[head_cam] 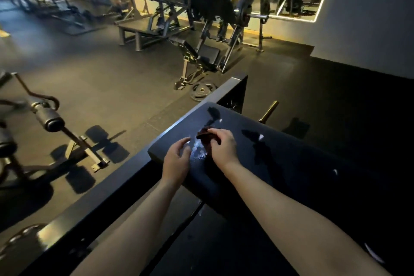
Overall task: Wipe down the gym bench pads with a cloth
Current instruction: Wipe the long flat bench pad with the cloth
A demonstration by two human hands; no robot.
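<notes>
A black gym bench pad (280, 159) runs across the lower right of the head view, its vinyl torn in places with white flecks showing. A small dark red cloth (204, 138) lies bunched on the pad near its left end. My right hand (221, 145) grips the cloth with curled fingers. My left hand (177, 159) hovers just left of it over the pad's edge, fingers loosely curled and holding nothing. A whitish wet smear (199, 149) shows on the pad between the two hands.
A black steel frame beam (125, 188) runs diagonally below the pad. A weight plate (202, 93) lies on the floor beyond. A roller-pad machine (49, 119) stands at left, a leg press (212, 29) at the back by mirrors. A brass peg (268, 111) sticks out behind the pad.
</notes>
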